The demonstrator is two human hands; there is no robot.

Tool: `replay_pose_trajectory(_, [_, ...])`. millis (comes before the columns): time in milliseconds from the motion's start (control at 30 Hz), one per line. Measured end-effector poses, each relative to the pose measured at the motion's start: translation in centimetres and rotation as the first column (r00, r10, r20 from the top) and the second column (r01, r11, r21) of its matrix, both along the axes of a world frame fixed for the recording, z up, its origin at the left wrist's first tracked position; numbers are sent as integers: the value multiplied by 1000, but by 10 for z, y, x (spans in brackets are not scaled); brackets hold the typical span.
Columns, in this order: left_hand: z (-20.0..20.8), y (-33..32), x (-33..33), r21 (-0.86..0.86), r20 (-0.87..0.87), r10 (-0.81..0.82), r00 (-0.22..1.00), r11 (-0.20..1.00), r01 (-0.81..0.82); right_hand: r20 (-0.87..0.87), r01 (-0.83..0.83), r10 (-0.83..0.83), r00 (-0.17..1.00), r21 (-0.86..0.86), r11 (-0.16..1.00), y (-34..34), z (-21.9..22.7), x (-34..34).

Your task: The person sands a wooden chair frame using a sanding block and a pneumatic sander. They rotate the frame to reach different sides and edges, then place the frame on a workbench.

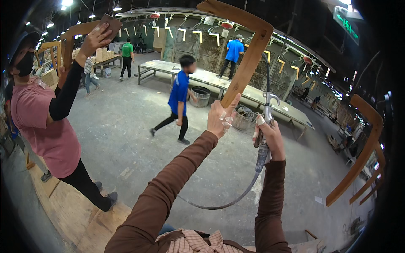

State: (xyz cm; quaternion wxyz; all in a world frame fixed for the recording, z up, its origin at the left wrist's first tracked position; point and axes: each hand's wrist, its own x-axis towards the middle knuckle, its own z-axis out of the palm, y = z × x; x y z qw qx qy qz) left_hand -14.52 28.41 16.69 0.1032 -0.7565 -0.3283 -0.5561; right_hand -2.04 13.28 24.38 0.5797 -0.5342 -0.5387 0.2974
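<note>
My left hand [221, 119] grips the lower end of a bent wooden frame piece [249, 63], raised in front of me. The piece rises to a rounded corner, then its upper arm runs off to the left. Bits of tape show on the left fingers. In my right hand [272, 138] is a metal air blow gun [268, 110], held upright just right of the wood, its thin nozzle pointing up. A dark hose [223, 207] hangs from its handle in a loop. Tape also wraps a right finger.
At left, a person in a pink shirt [46, 122] holds another wooden frame [80, 28] and a brown pad. A person in blue [179, 95] walks across the floor. Long tables [270, 104] stand behind. Similar wooden pieces [363, 147] hang at right. Plywood [80, 215] lies lower left.
</note>
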Motion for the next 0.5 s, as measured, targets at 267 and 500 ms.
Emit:
replay_pose_trajectory(267, [10, 19, 5, -34, -15, 31, 999, 999, -31, -18, -38, 37, 999, -96, 995, 7, -17, 6])
replay_pose_trajectory(500, [8, 22, 6, -56, -7, 11, 1000, 998, -12, -25, -33, 31, 999, -97, 995, 8, -22, 5])
